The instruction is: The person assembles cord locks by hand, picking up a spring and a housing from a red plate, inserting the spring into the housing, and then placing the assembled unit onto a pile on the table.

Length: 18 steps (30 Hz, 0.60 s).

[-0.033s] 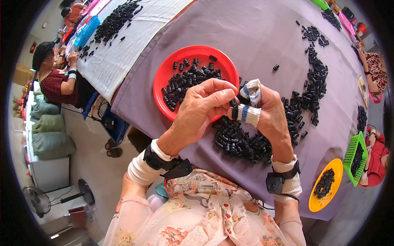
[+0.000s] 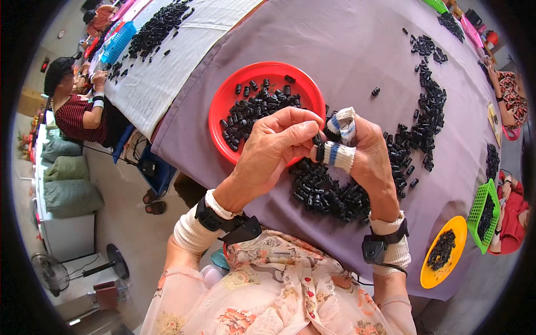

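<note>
Small black cylindrical plastic parts lie everywhere on the purple cloth. One such black part (image 2: 317, 139) is pinched between my two hands over the near right rim of a red round plate (image 2: 309, 84), which holds many more. My left hand (image 2: 272, 146) is closed, its thumb and forefinger on the part. My right hand (image 2: 369, 153), with white-and-blue cloth covers (image 2: 339, 157) on two fingers, is closed on the same part from the other side. Fingers hide most of it. Below my right hand spreads a pile of loose black parts (image 2: 329, 198).
A long heap of black parts (image 2: 429, 109) runs up the right side. A yellow plate (image 2: 455, 226) and a green basket (image 2: 478, 215) stand at the right edge. Other people sit around, including one in a striped shirt (image 2: 84, 117). A fan (image 2: 117, 261) stands lower left.
</note>
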### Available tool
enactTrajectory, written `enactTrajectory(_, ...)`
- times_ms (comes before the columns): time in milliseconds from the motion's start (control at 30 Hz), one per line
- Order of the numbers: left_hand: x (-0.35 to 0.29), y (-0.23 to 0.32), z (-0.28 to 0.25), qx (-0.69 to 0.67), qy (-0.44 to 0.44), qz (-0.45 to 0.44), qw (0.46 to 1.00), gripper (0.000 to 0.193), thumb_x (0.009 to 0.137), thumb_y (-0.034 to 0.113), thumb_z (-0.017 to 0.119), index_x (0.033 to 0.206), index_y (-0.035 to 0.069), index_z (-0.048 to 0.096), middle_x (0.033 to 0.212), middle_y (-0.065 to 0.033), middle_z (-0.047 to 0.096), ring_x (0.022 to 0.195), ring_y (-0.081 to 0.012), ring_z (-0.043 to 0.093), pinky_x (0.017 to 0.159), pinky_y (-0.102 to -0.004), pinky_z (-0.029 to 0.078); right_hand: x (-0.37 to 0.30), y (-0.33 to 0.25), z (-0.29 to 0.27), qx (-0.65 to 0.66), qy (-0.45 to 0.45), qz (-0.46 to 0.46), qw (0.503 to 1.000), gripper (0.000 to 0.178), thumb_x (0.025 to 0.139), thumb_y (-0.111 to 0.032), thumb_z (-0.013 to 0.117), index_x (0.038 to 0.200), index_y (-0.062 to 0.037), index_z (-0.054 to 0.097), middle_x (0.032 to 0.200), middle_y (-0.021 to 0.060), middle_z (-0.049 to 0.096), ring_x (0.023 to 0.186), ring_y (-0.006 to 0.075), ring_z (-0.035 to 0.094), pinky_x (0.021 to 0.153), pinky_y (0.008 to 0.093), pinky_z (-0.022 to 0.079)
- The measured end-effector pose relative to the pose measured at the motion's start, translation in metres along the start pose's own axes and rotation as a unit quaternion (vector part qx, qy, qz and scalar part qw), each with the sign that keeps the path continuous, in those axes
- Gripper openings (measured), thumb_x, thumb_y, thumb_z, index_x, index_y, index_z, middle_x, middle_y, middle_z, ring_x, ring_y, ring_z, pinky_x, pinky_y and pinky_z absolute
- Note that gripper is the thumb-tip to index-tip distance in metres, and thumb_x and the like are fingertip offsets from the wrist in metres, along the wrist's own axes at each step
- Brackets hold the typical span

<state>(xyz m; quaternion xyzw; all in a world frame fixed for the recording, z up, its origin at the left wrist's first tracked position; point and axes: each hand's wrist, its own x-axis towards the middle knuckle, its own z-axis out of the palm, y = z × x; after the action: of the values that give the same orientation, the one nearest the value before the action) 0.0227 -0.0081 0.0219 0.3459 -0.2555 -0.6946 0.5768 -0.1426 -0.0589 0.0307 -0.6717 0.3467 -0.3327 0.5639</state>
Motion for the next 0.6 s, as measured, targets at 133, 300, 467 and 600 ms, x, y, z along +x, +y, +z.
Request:
enactTrajectory(133, -0.0023, -0.0008, 0.0005, -0.008, -0.019, 0.009, 1.0, 0.02, 0.089, 0.011, 0.057, 0.104, -0.001, 0.058, 0.09, -0.0073, 0.062, 0.078, -0.0119, 0.061, 0.071, -0.0262, 0.053, -0.0013, 0.0011, 0.0005, 0.007, 0.019, -0.015, 1.0, 0.025, 0.068, -0.012, 0.075, 0.079, -0.0036, 0.055, 0.068, -0.0035, 0.052, 0.06, 0.0036, 0.044, 0.054, 0.0203, 0.038)
enactTrajectory(300, -0.0028, -0.0027, -0.0089, -0.021, -0.075, -0.006, 0.997, 0.028, 0.089, 0.009, 0.055, 0.114, -0.002, 0.053, 0.094, -0.008, 0.063, 0.086, -0.013, 0.062, 0.08, -0.0291, 0.051, -0.0038, 0.0041, -0.0007, -0.006, 0.013, -0.018, 1.0, 0.025, 0.068, -0.012, 0.075, 0.08, -0.0038, 0.055, 0.067, -0.0033, 0.051, 0.06, 0.0037, 0.043, 0.054, 0.021, 0.038)
enactTrajectory(467, -0.0043, -0.0043, -0.0065, -0.002, -0.06, 0.005, 0.998, 0.028, 0.088, 0.009, 0.056, 0.114, -0.002, 0.054, 0.094, -0.0078, 0.063, 0.083, -0.0122, 0.061, 0.078, -0.0277, 0.052, -0.0047, 0.0058, 0.0004, 0.0, 0.018, -0.047, 0.999, 0.025, 0.068, -0.012, 0.076, 0.081, -0.0039, 0.055, 0.065, -0.004, 0.05, 0.059, 0.0039, 0.043, 0.053, 0.0213, 0.038)
enactTrajectory(600, -0.0032, -0.0042, -0.0075, -0.023, -0.06, 0.008, 0.998, 0.027, 0.089, 0.01, 0.056, 0.113, -0.002, 0.055, 0.093, -0.008, 0.063, 0.079, -0.0123, 0.061, 0.075, -0.0277, 0.052, -0.0061, 0.0043, 0.0006, -0.007, 0.015, -0.035, 0.999, 0.024, 0.07, -0.012, 0.075, 0.082, -0.0042, 0.056, 0.064, -0.0045, 0.049, 0.058, 0.0035, 0.042, 0.052, 0.0209, 0.037)
